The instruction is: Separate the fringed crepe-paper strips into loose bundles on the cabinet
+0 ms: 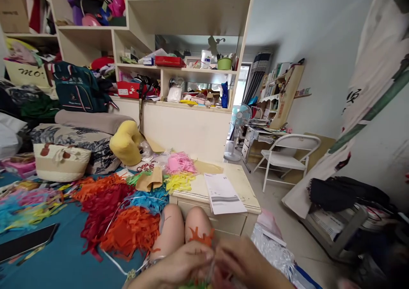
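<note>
Low in the middle, over the lap, my left hand is closed, thumb and fingers pinched together. Strips of an orange paper fringe stick out just past its fingertips, and it seems to hold this piece. My right hand meets it fingertip to fingertip, also closed and blurred by motion; what it pinches is hidden. Left of the legs lie a heap of orange paper fringe, a dark red fringe and a blue fringe. A white cord runs beside them toward my left wrist.
A yellow fringe and a printed sheet rest on the cream cabinet ahead. On the teal bedcover lies a black phone. A woven bag stands further left; a white folding chair stands right.
</note>
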`<state>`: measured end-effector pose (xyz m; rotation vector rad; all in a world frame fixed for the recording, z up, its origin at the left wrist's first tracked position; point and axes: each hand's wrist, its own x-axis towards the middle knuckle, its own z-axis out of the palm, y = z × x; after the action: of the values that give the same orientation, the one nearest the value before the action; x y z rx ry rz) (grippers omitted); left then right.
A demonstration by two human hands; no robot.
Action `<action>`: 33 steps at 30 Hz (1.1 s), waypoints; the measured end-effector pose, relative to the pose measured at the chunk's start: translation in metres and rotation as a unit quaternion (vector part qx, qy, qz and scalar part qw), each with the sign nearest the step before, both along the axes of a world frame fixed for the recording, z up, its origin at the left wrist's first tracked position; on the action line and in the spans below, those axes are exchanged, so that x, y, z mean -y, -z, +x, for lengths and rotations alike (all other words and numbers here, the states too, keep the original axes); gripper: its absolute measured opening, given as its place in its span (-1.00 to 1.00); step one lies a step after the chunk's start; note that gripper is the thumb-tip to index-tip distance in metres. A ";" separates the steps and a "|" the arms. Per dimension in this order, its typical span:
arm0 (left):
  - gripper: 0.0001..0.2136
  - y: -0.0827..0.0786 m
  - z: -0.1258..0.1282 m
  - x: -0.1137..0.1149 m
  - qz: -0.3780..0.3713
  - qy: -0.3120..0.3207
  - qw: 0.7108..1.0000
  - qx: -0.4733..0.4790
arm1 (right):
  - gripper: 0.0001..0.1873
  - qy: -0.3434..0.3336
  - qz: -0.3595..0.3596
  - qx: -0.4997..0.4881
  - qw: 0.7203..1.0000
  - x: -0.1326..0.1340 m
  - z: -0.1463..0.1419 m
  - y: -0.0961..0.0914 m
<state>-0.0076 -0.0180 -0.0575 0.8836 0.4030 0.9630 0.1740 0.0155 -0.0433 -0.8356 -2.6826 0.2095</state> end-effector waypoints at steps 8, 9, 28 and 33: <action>-0.75 0.001 -0.011 -0.010 0.006 -0.064 0.998 0.000 | -0.63 -0.036 0.087 0.004 0.996 -0.013 -0.011 0.001; -0.72 0.001 -0.012 -0.010 0.000 -0.029 1.000 -0.005 | -0.59 -0.033 0.100 0.001 0.994 -0.014 -0.011 0.003; -0.69 -0.011 -0.021 -0.019 0.032 -0.073 0.996 -0.043 | -0.63 -0.070 0.036 -0.023 0.997 -0.026 -0.023 -0.037; -0.72 -0.015 -0.023 -0.026 0.048 -0.162 0.986 0.006 | -0.63 -0.089 0.073 -0.018 0.993 -0.031 -0.031 -0.029</action>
<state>-0.0310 0.0079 -0.0428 0.9155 0.5038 1.2955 0.1430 0.0468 -0.0144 -0.5438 -2.7001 0.0663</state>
